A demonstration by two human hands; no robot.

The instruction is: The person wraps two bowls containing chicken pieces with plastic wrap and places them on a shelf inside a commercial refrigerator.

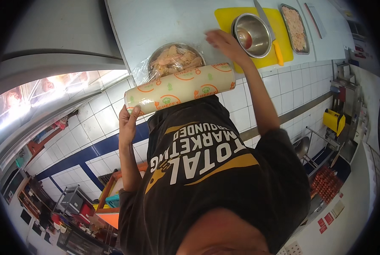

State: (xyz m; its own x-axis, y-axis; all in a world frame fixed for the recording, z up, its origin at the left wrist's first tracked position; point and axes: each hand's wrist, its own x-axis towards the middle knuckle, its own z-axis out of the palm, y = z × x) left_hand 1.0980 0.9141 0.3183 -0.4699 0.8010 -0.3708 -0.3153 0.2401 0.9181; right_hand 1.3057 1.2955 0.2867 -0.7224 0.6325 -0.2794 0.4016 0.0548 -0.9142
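Observation:
My left hand [129, 122] grips the near left end of a large roll of cling film [180, 87], its thumb on top of the printed wrapper. The roll lies slantwise in front of my waist, at the edge of the white worktop [139, 22]. Just beyond it, a round metal bowl [150, 61] of raw chicken pieces [176, 59] is covered with clear film [140, 68], which spreads out to the left. My right hand [223, 44], slightly blurred, is over the worktop between this bowl and the yellow cutting board, fingers extended and nothing visible in it.
On the yellow cutting board [223, 16] stand nested metal bowls [257, 35] with reddish liquid inside. A yellow-handled knife [269, 27] lies beside them. Farther right is a metal tray [307, 49] of raw chopped meat. A lit display cabinet [49, 86] is at left.

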